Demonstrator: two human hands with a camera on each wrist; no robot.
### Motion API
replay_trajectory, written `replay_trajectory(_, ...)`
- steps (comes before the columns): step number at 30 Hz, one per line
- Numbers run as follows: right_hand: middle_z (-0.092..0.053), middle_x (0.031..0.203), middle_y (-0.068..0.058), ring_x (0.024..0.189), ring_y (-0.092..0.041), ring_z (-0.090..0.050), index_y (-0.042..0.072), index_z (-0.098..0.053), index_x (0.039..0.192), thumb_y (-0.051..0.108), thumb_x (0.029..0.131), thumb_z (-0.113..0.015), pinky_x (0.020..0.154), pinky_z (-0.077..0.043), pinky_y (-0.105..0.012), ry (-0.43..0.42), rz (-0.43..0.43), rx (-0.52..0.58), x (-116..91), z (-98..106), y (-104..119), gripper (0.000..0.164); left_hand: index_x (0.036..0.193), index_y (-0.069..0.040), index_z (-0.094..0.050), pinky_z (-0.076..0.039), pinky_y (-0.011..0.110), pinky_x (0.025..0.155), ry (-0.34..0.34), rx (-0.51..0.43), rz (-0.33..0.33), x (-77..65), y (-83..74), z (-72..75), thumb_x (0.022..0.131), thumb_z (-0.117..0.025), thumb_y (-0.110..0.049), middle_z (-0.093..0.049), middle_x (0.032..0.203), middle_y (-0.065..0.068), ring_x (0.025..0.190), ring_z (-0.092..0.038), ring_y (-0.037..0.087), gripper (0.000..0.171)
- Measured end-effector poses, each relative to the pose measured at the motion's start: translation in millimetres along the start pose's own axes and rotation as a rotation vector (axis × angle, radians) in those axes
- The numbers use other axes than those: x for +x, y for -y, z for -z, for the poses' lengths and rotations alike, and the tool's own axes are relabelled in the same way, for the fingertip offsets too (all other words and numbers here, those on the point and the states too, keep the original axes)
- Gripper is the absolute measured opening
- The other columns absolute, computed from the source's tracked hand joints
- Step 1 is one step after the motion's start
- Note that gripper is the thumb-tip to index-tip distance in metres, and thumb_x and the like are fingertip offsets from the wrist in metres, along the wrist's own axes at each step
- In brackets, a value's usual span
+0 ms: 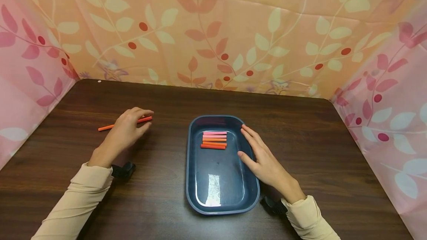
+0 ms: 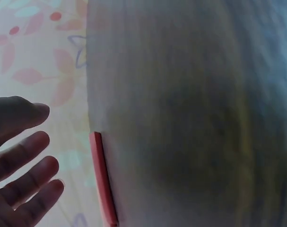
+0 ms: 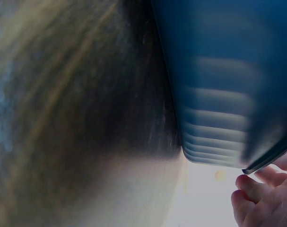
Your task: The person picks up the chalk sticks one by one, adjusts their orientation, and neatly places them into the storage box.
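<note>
My left hand [image 1: 125,127] is over the left side of the table, thumb and fingers spread apart. Beneath it, thin orange and red sticks [image 1: 145,119] lie in a slanting line, partly hidden by the hand. The left wrist view shows a red stick [image 2: 103,182] to the right of the fingers, apart from them. At the blue tray [image 1: 220,209], my right hand [image 1: 263,160] lies across the right rim with its fingers extended and the thumb over the inside. Several short pink, orange and red sticks [image 1: 214,140] lie side by side in the tray's far half.
The dark wooden table [image 1: 160,195] has a rounded back edge. Floral cloth [image 1: 207,29] hangs behind it and along both sides. A small white spot [image 1: 99,81] shows at the far left edge. Each wrist wears a black strap with a camera [image 1: 123,170].
</note>
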State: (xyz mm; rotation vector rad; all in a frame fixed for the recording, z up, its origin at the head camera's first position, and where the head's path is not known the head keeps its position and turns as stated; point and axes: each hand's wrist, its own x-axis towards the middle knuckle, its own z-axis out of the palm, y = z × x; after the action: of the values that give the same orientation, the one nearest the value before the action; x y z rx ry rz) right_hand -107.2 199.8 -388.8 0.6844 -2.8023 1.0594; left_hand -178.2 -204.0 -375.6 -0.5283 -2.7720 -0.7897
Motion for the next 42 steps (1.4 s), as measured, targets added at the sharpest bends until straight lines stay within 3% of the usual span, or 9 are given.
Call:
replay_trajectory(11, -0.024, 0.164, -0.007, 0.148, -0.029, -0.031, 0.002, -0.031, 0.154, 0.02, 0.096, -0.063, 0.115, -0.031, -0.058, 0.011, -0.013, 0.006, -0.2, 0.5, 0.5, 0.069, 0.13, 0.004, -0.06, -0.041, 0.063, 0.096, 0.095, 0.049, 0.102, -1.9, 18.0, 5.4, 0.088, -0.069, -0.008, -0.06, 0.123, 0.029, 0.113, -0.054, 0.05, 0.044)
replay_trajectory(24, -0.024, 0.164, -0.008, 0.148, -0.031, -0.031, 0.002, -0.03, 0.154, 0.018, 0.096, -0.064, 0.114, -0.031, -0.06, 0.012, -0.009, 0.006, 0.1, 0.7, 0.6, 0.069, 0.131, 0.005, -0.06, -0.044, 0.062, 0.095, 0.207, 0.073, 0.125, 0.9, 26.5, 5.9, 0.091, -0.067, -0.008, -0.061, 0.126, 0.033, 0.115, -0.055, 0.051, 0.043)
replay_trajectory(31, -0.024, 0.164, -0.007, 0.148, -0.029, -0.031, 0.002, -0.03, 0.154, 0.021, 0.097, -0.063, 0.115, -0.031, -0.058, 0.018, -0.017, 0.003, 0.4, 1.1, 1.1, 0.069, 0.129, 0.005, -0.061, -0.046, 0.059, 0.087, 0.281, 0.073, 0.113, -2.4, 27.3, 6.2, 0.091, -0.065, -0.004, -0.062, 0.118, 0.032, 0.108, -0.057, 0.049, 0.039)
replay_trajectory(42, -0.025, 0.163, -0.008, 0.148, -0.029, -0.031, 0.001, -0.031, 0.154, 0.02, 0.096, -0.064, 0.115, -0.031, -0.058, 0.015, -0.021, 0.003, 0.5, 0.6, 1.3, 0.069, 0.121, 0.002, -0.067, -0.046, 0.051, 0.079, 0.259, 0.061, 0.098, -3.4, 27.3, 4.4, 0.089, -0.065, 0.002, -0.065, 0.107, 0.025, 0.099, -0.06, 0.043, 0.032)
